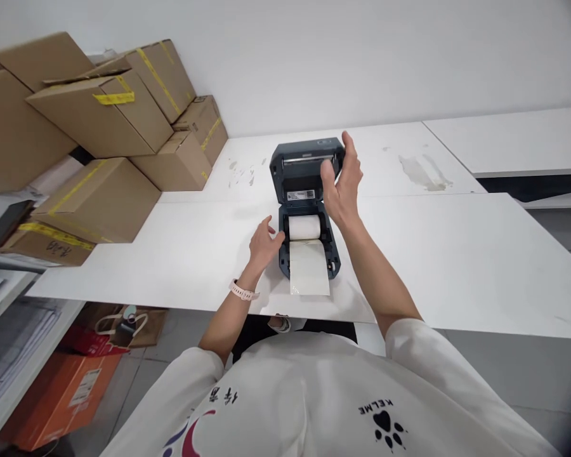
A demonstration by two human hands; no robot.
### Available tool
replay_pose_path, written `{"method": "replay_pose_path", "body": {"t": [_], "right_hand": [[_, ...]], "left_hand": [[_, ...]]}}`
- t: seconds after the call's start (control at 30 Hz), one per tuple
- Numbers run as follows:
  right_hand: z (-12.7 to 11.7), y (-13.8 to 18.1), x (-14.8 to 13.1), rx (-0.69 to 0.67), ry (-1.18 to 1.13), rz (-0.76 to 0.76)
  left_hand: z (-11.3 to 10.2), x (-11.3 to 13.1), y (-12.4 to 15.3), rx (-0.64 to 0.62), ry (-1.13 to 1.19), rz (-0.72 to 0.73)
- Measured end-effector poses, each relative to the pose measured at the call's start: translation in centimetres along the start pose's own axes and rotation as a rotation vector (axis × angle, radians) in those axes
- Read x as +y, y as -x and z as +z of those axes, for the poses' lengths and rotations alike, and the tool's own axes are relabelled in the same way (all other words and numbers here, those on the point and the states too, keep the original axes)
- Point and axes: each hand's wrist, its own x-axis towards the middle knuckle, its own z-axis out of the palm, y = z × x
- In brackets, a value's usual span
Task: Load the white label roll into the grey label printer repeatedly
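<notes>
A dark label printer stands on the white table with its lid raised. A roll of white labels sits inside the base, and a strip of label paper runs from it over the front edge. My right hand grips the lid's right side, thumb on the inner face and fingers around the outside. Beside the base's left wall is my left hand, fingers apart, its thumb at the printer's edge. Whether that thumb presses on the wall is hard to see.
Several cardboard boxes with yellow tape are piled on the left of the white table. A white wall rises behind. Below on the left are an orange box and a paper bag on the floor.
</notes>
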Motion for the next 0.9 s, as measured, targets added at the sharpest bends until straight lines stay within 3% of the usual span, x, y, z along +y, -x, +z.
{"method": "replay_pose_path", "body": {"t": [0.1,0.2,0.37,0.43,0.53,0.6,0.7,0.77,0.9], "right_hand": [[1.4,-3.8,1.6,-0.061,0.063,0.011],[1.6,-5.7,2.4,-0.123,0.172,0.027],[-0.7,-2.6,0.6,-0.048,0.231,-0.126],[-1.2,-0.2,0.1,-0.257,0.215,-0.176],[-0.3,2.5,0.2,-0.876,0.342,-0.176],[1.2,3.3,0.6,-1.115,0.48,-0.145],[3.1,3.1,0.9,-1.143,0.559,-0.119],[2.7,2.4,0.7,-1.146,0.502,-0.126],[-2.7,0.9,0.3,-1.108,0.041,-0.09]], "left_hand": [[0.1,0.3,-0.2,-0.172,-0.124,-0.046],[0.3,1.0,-0.3,-0.198,-0.241,-0.052],[0.9,1.4,-0.9,-0.184,-0.27,-0.097],[1.1,1.4,-1.0,-0.175,-0.282,-0.096],[1.2,1.3,-1.1,-0.168,-0.296,-0.097],[1.2,1.2,-1.0,-0.163,-0.287,-0.107],[1.2,1.1,-1.0,-0.162,-0.252,-0.12],[1.2,0.8,-1.0,-0.164,-0.222,-0.113],[1.4,0.4,-1.1,-0.162,-0.178,-0.098]]}}
